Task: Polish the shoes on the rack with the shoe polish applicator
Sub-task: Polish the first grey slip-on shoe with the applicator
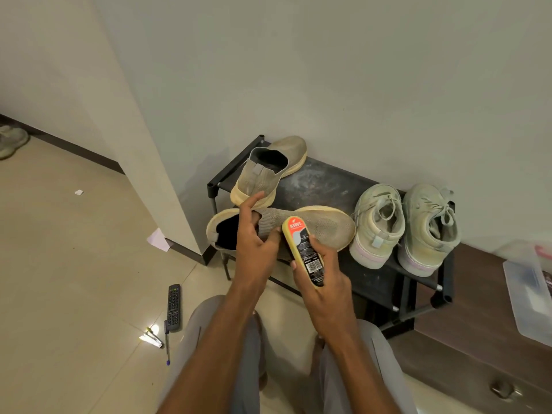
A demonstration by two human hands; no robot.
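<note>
At the front edge of the low black metal shoe rack [373,186], your left hand [257,249] grips a beige knit slip-on shoe with a cream rubber sole [316,224]. Fingers curl into the collar opening, index finger lifted and pointing up and away. The shoe lies crosswise, toe to your right, heel to your left, raised just off the rack's front.

Your right hand [321,289] is wrapped round a yellow oblong shoe polish applicator with a red-and-black label [303,249], held upright with the barcode facing you. Its top end overlaps the held shoe's upper, just beside your left thumb. Contact with the knit cannot be told from this angle.

Behind your left hand, the matching beige slip-on shoe [268,171] rests on the rack's far left corner, heel toward you, toe to the wall. On the rack's right half stands a pair of pale grey-green lace-up sneakers with thick white soles [406,228], side by side and touching, heels toward you.

Floor, left of your knees: a black remote control [173,307], a blue pen [166,343] just beside it, a small shiny object you cannot identify. To the right of the rack sits a brown wooden cabinet [466,351] bearing a clear plastic container [528,291].
</note>
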